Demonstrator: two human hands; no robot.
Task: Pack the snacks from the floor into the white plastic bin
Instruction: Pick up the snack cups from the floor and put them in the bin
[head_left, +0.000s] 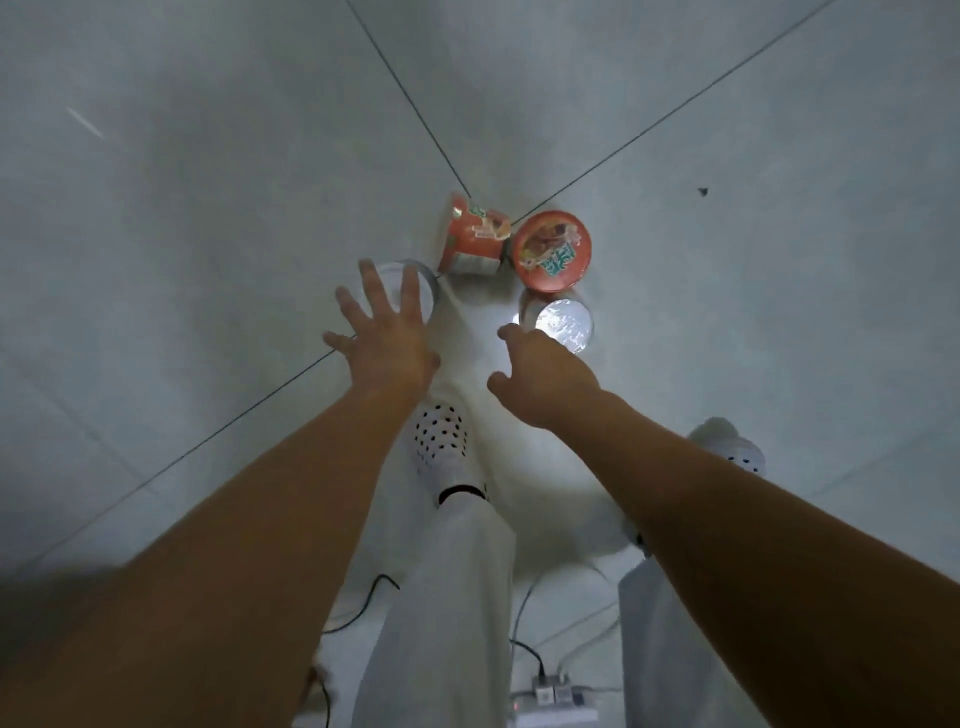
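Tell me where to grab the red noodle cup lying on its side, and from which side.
Take the tipped noodle cup round the middle of its side wall, coming down from above. It lies on its side, so the rounded wall faces up. The upright red bowl crowds its right flank, so I'd lead in from the freer left, nearest the left hand.
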